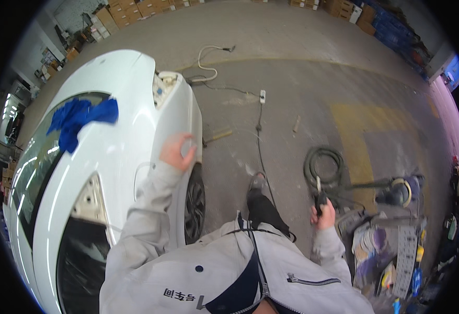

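Observation:
My left hand (175, 152) is at the rear side panel of the white car (130, 131), just above the wheel (194, 204). Its fingers and thumb curl around a small pale patch that I cannot make out. Out to the right, my right hand (324, 216) is closed around a tool with a black handle (320, 202) and a short, light-coloured end; its exact kind is unclear. A crumpled blue cloth (83, 118) lies on the car, partly over the glass. The car's lamp opening (165, 89) is bare.
A coiled dark hose (323, 163) lies on the floor near a round sander-like tool (397, 192). A cluttered cart (404, 256) stands at my right. A black cable (261, 152) runs past my foot (257, 183) to a white socket strip (262, 96). Cardboard boxes (125, 11) line the far wall.

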The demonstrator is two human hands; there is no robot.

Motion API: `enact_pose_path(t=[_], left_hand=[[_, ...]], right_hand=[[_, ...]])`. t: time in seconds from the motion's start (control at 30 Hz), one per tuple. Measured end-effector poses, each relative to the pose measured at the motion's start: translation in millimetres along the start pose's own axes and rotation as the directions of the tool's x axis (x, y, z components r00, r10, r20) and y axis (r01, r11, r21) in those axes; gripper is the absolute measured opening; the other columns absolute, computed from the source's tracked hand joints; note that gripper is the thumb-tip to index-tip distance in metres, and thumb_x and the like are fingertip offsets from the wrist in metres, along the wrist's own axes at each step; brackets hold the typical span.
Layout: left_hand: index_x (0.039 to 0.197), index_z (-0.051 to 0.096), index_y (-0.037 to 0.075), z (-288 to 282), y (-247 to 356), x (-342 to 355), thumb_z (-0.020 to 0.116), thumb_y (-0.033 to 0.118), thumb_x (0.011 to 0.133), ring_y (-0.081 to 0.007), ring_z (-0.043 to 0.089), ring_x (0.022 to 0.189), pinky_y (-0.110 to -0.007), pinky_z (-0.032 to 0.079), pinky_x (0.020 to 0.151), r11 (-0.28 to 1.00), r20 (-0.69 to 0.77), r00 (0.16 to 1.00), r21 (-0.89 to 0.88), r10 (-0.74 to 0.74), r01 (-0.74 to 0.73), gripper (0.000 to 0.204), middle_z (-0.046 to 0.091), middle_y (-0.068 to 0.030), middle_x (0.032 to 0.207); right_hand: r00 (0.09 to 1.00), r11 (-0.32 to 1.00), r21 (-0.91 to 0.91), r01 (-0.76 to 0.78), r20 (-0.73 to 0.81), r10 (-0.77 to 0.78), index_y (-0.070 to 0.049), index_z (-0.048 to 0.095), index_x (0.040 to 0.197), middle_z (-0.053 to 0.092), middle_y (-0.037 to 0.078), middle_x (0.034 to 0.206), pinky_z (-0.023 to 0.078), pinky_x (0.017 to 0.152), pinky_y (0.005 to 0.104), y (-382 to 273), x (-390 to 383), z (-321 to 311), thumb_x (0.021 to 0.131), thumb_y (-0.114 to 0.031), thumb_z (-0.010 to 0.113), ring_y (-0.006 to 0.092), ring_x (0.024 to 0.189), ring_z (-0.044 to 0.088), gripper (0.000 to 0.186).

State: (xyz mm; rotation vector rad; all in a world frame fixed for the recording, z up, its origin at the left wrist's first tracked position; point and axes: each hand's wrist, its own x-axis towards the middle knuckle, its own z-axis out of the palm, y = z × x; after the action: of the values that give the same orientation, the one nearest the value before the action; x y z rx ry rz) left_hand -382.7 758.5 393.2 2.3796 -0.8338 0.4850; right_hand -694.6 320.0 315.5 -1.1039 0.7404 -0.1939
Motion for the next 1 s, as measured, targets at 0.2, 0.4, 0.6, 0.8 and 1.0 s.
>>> enact_pose_path(t=[0.2,0.4,0.6,0.8,1.0], left_hand=[[0.141,0.053,0.002,-23,-245,225,0.077,0.044,0.084,-0.0405,0.054,0.128,-0.046,0.045,0.109,0.829,-0.34,0.906,0.407,-0.253,0.384,0.075,0.059,-0.022,0.137],[0.147,0.049,0.002,-52,-384,308,0.075,0.059,0.082,-0.0414,0.051,0.135,-0.048,0.043,0.113,0.518,-0.399,0.698,0.474,-0.595,0.712,0.09,0.056,-0.0231,0.143],[0.155,0.044,0.008,-69,-430,354,0.063,0.077,0.082,-0.0441,0.041,0.144,-0.05,0.032,0.12,0.239,-0.53,0.53,0.521,-0.662,0.82,0.102,0.045,-0.0273,0.154],[0.158,0.041,0.012,-118,-446,414,0.061,0.074,0.088,-0.0507,0.037,0.145,-0.052,0.029,0.121,0.246,-0.624,0.664,0.626,-0.412,0.74,0.095,0.04,-0.0379,0.153],[0.151,0.052,0.012,-189,-410,448,0.067,0.037,0.1,-0.0444,0.039,0.147,-0.047,0.031,0.121,0.444,-0.504,0.83,0.704,-0.238,0.554,0.059,0.051,-0.0218,0.153]], right_hand=[[0.99,0.999,-0.034,0.011,-0.142,-0.016,-0.009,0.06,0.127,0.054,0.006,0.066,0.037,0.04,0.0303,-35,160,24,0.092,-0.021,0.044,0.0128,0.041,0.039,0.04],[0.99,0.982,-0.141,0.13,-0.034,-0.136,-0.006,0.059,0.119,0.053,0.005,0.065,0.038,0.039,0.0291,-133,315,119,0.093,-0.019,0.042,0.012,0.041,0.04,0.034],[0.973,0.965,-0.191,0.18,0.179,-0.146,-0.001,0.057,0.117,0.054,0.007,0.067,0.04,0.041,0.0294,-209,445,229,0.09,-0.017,0.041,0.0134,0.044,0.042,0.035],[0.937,0.977,-0.162,0.137,0.343,-0.075,0.001,0.055,0.115,0.055,0.011,0.07,0.044,0.047,0.0335,-221,572,380,0.088,-0.019,0.042,0.0173,0.048,0.047,0.036],[0.875,0.954,-0.299,0.034,0.471,0.117,-0.001,0.054,0.119,0.056,0.009,0.072,0.044,0.047,0.0349,-231,710,560,0.094,-0.027,0.048,0.0182,0.049,0.048,0.036]])
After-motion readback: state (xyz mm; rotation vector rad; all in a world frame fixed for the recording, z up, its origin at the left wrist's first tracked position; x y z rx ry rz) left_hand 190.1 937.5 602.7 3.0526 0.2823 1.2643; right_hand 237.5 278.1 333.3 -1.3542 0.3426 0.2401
